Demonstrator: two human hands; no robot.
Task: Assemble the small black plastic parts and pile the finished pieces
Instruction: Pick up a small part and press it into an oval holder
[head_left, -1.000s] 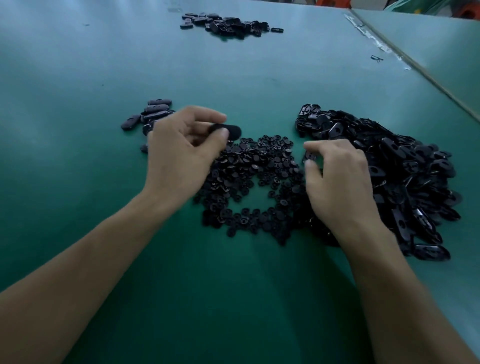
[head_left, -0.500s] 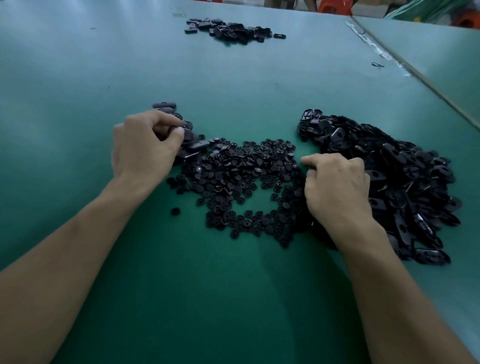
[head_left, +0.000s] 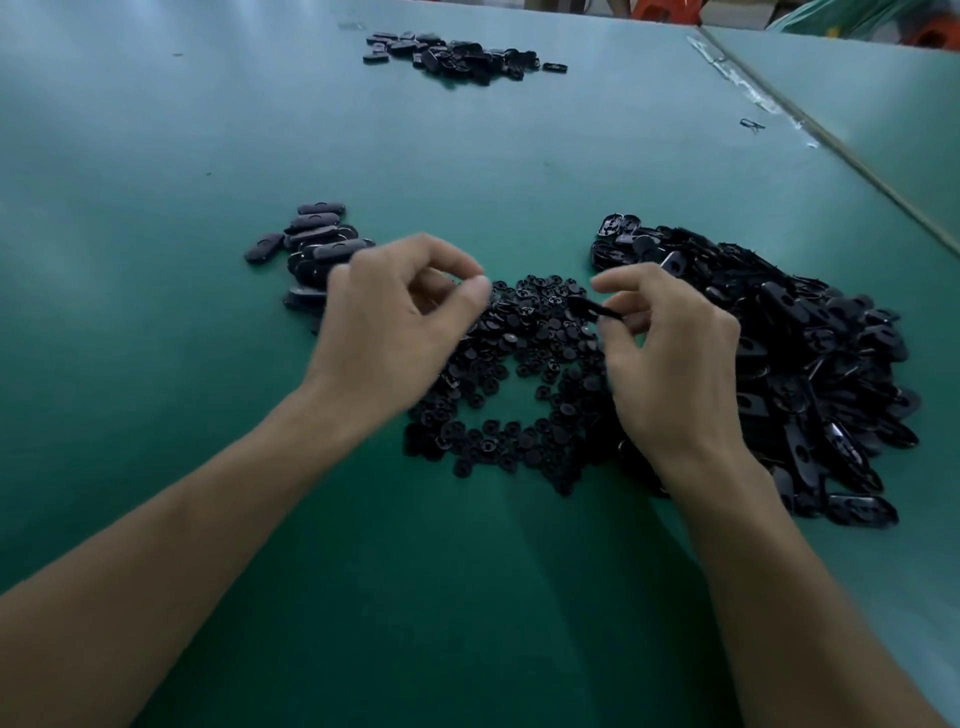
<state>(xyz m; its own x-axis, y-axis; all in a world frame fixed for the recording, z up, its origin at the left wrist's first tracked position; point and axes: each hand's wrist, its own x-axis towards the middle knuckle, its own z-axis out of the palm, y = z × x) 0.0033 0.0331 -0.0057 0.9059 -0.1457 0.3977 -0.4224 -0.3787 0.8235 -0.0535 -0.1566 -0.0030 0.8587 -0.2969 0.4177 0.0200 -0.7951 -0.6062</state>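
Observation:
A heap of small round black parts (head_left: 524, 374) lies in the middle of the green table (head_left: 467, 597). To its right sits a big heap of oval black shells (head_left: 810, 343). At the left is a small pile of finished oval pieces (head_left: 311, 234). My right hand (head_left: 670, 358) hovers over the round parts and pinches a thin black oval shell (head_left: 592, 308) between thumb and fingers. My left hand (head_left: 400, 322) is blurred above the left edge of the round parts, thumb and forefinger tips close together; whether a part is between them is not visible.
Another pile of black pieces (head_left: 462, 54) lies far back on the table. A seam with tape (head_left: 748, 91) and a second green table (head_left: 883, 104) run along the right. A tiny black scrap (head_left: 751, 124) lies near the seam.
My left hand has left the finished pile, where it set a piece down, and moved right over the round parts. My right hand has lifted from the heap with an oval shell.

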